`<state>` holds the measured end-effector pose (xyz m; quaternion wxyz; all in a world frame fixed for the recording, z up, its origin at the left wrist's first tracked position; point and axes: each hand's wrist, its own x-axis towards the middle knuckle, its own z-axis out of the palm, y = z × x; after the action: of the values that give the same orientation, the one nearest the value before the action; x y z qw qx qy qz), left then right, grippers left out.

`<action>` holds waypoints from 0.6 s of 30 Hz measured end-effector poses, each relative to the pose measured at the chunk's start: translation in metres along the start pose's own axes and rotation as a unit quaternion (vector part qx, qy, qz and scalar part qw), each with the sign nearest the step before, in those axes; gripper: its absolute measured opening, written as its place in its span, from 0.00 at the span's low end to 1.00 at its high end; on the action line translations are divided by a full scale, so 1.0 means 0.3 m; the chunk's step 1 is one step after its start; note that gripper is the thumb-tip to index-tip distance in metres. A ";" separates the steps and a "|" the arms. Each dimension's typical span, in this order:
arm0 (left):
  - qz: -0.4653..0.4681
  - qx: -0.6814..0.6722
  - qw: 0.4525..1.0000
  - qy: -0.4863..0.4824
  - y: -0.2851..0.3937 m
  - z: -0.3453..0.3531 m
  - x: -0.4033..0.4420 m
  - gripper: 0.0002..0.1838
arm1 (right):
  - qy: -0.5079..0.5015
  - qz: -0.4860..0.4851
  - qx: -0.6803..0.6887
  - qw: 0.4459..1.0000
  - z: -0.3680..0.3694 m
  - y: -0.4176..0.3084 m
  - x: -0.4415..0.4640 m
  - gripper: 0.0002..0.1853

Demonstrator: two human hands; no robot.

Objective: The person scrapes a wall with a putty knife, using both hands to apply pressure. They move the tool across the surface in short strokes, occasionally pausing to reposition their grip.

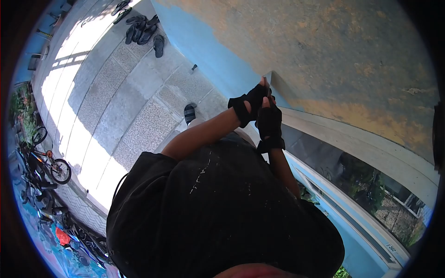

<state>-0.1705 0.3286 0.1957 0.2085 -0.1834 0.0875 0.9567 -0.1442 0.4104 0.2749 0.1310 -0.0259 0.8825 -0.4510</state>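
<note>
A flat metal blade, like a scraper [269, 82], stands with its edge against the patchy grey and orange wall [324, 51]. My left hand [254, 100], in a black fingerless glove, is closed at the tool with its thumb up beside the blade. Just below and to the right, my right hand [270, 118], gloved the same way, is closed round the lower part of the tool. The two hands touch or nearly touch, and they hide the handle. Light blue paint [204, 44] borders the bare patch.
A window [361, 180] with a pale frame lies below the hands at right. Several dark sandals [141, 30] rest on the tiled floor [153, 120] near the wall. One sandalled foot [189, 113] shows. Bicycles [60, 171] and motorbikes stand at far left.
</note>
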 end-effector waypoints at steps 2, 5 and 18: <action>-0.016 -0.004 1.000 0.000 0.007 -0.022 0.020 0.30 | 0.000 0.000 0.020 1.000 0.019 -0.001 0.025 0.24; 0.046 -0.029 0.998 0.027 0.059 -0.053 0.032 0.30 | 0.063 -0.138 -0.065 0.986 0.070 0.046 0.076 0.23; 0.023 -0.015 0.999 -0.025 0.090 -0.100 0.052 0.32 | 0.005 -0.072 -0.066 0.995 0.095 0.036 0.101 0.23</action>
<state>-0.1859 0.3028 0.1645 0.1857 -0.1600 0.0724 0.9668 -0.1654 0.3892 0.2440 0.0921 -0.0958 0.9068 -0.4001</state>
